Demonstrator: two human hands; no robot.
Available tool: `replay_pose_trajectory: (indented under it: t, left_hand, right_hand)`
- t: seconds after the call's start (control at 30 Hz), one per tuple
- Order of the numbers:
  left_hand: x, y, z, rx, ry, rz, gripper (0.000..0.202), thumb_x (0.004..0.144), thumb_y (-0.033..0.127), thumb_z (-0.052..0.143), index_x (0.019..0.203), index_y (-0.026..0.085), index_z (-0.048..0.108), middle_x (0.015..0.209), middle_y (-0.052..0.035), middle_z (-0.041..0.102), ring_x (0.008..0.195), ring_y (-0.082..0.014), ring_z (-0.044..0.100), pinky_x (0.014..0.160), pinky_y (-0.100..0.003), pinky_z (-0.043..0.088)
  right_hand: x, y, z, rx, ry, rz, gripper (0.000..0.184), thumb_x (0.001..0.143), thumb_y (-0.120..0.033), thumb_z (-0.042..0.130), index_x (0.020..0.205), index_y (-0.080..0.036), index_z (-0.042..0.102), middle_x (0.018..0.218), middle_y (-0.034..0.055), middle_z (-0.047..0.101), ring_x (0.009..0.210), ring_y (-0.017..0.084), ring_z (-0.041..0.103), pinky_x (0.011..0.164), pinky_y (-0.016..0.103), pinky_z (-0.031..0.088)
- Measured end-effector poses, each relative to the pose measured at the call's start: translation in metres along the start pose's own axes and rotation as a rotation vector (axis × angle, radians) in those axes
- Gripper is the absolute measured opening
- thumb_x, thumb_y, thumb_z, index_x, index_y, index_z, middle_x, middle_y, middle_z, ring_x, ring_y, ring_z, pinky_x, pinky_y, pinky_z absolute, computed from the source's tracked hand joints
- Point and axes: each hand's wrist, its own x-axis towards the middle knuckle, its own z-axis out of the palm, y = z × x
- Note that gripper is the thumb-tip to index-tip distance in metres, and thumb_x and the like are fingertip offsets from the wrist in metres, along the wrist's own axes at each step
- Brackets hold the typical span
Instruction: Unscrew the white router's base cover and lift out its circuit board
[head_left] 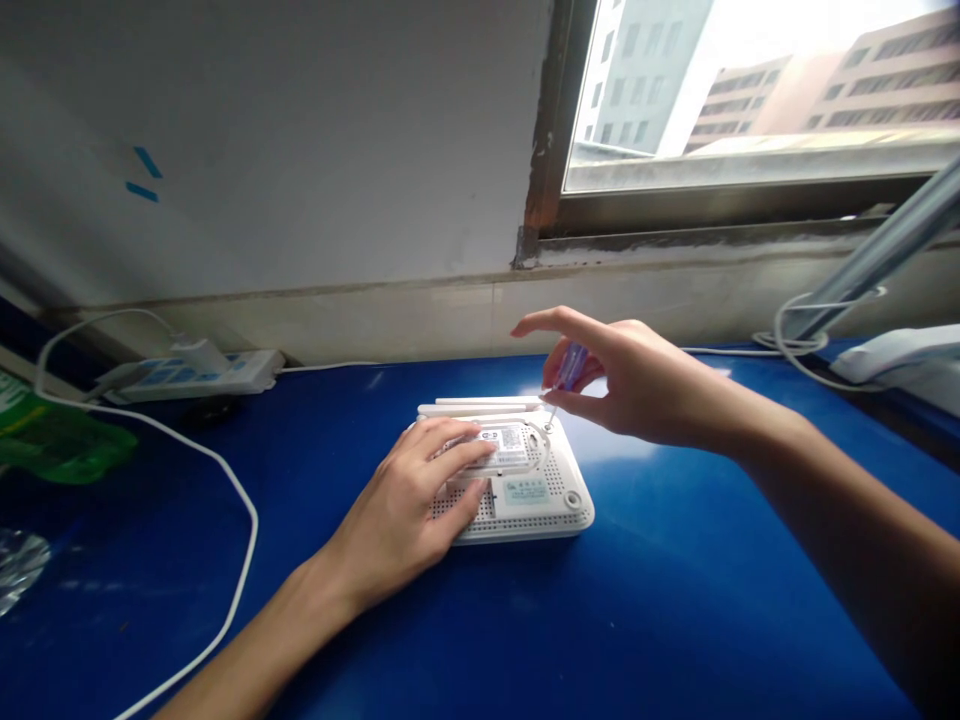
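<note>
So from my end of the feed, the white router (527,476) is lying label side up on the glossy blue table (675,590), around the middle and closer to the far edge by the wall than to me. My left hand (405,495) is laid over its left part, fingers loosely apart and pressing down, not wrapped around anything. The right hand (637,375) has a narrow pinch on a screwdriver (573,366), index finger sticking out free, with the tip at or right over the round recess (548,428) at the router's far right corner. Progress-wise, I'd call it early or midway: the casing looks whole, and that corner seems to be the one being worked on. The near right corner has a similar ringed recess (572,500), but I can't tell if there's a screw in it, and the left corners are under my hand. Can't say which way the driver's turning either. Material stuff: the shell looks like matte plastic with rounded corners and rows of tiny vent holes, plus a printed paper-looking label (513,443). Slim, smooth white antennas (480,407) lie along its far side, and the screwdriver handle is see-through purple with a thin shaft.
</note>
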Motion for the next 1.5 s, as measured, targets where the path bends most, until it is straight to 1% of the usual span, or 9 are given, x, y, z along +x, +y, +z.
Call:
replay_pose_trajectory:
  t: [0.2,0.37,0.47,0.57,0.77,0.97,1.27,1.4,1.5]
  left_hand:
    - [0.022,0.008,-0.005,0.004,0.012,-0.051,0.027,0.102,0.035,0.067,0.127,0.027,0.074,0.130,-0.0058,0.075,0.125,-0.0296,0.064,0.109,-0.052,0.052]
    - [0.054,0.025,0.008,-0.102,0.071,-0.101,0.034,0.092,0.043,0.082,0.120,0.025,0.080,0.118,-0.0051,0.081,0.116,-0.0301,0.068,0.100,-0.047,0.058]
    - [0.071,0.034,0.019,-0.205,0.091,-0.121,0.011,0.094,0.033,0.080,0.101,0.027,0.085,0.105,-0.0023,0.083,0.106,-0.0266,0.072,0.094,-0.043,0.059]
    - [0.083,0.038,0.027,-0.203,0.055,-0.119,0.006,0.093,0.024,0.080,0.092,0.026,0.085,0.100,-0.0027,0.083,0.102,-0.0254,0.072,0.091,-0.041,0.058]
    - [0.112,0.047,0.043,-0.048,-0.171,0.072,0.003,0.094,0.023,0.080,0.092,0.022,0.082,0.094,-0.0031,0.082,0.108,-0.0253,0.067,0.094,-0.037,0.055]
    - [0.142,0.067,0.071,0.062,-0.345,0.111,0.005,0.086,0.017,0.084,0.085,0.022,0.082,0.086,-0.0055,0.079,0.106,-0.0293,0.068,0.084,-0.036,0.056]
    - [0.150,0.067,0.085,0.094,-0.417,0.133,0.003,0.088,0.024,0.082,0.087,0.021,0.082,0.086,-0.0037,0.079,0.098,-0.0267,0.070,0.085,-0.035,0.056]
    - [0.144,0.064,0.077,0.088,-0.365,0.165,0.011,0.087,0.026,0.084,0.097,0.020,0.081,0.097,-0.0062,0.079,0.110,-0.0297,0.067,0.092,-0.039,0.057]
    - [0.128,0.057,0.060,0.079,-0.286,0.179,0.020,0.096,0.028,0.076,0.113,0.020,0.078,0.113,-0.0085,0.078,0.122,-0.0298,0.061,0.102,-0.042,0.055]
  right_hand:
    - [-0.001,-0.002,-0.016,0.084,0.096,0.066,0.062,0.090,-0.021,0.076,0.147,-0.031,0.056,0.086,-0.0002,0.078,0.077,0.020,0.077,0.071,0.032,0.066]
    - [-0.002,-0.005,-0.021,0.209,0.144,0.094,0.063,0.086,-0.026,0.081,0.144,-0.028,0.057,0.089,0.0016,0.078,0.078,0.021,0.078,0.070,0.032,0.067]
    - [-0.004,-0.005,-0.028,0.236,0.118,0.101,0.066,0.086,-0.028,0.080,0.147,-0.029,0.055,0.089,0.0004,0.078,0.078,0.021,0.078,0.068,0.030,0.066]
    - [-0.008,0.000,-0.041,0.122,0.093,0.120,0.069,0.085,-0.031,0.079,0.149,-0.029,0.055,0.085,0.0004,0.078,0.074,0.022,0.077,0.062,0.030,0.063]
    - [-0.023,0.018,-0.067,-0.121,-0.113,0.226,0.068,0.084,-0.025,0.076,0.150,-0.031,0.058,0.077,-0.0023,0.077,0.062,0.018,0.071,0.055,0.027,0.051]
    - [-0.035,0.039,-0.077,-0.140,-0.401,0.449,0.076,0.078,-0.021,0.077,0.150,-0.033,0.057,0.077,-0.0036,0.078,0.061,0.020,0.073,0.047,0.025,0.043]
    - [-0.037,0.043,-0.082,-0.130,-0.419,0.546,0.083,0.074,-0.019,0.077,0.153,-0.031,0.053,0.077,-0.0035,0.078,0.070,0.023,0.077,0.051,0.027,0.048]
    - [-0.037,0.045,-0.083,-0.081,-0.375,0.482,0.082,0.077,-0.022,0.077,0.154,-0.032,0.049,0.077,-0.0043,0.078,0.070,0.023,0.076,0.054,0.028,0.052]
    - [-0.039,0.048,-0.080,0.021,-0.275,0.404,0.082,0.082,-0.031,0.079,0.155,-0.031,0.041,0.076,-0.0035,0.076,0.067,0.022,0.075,0.055,0.029,0.055]
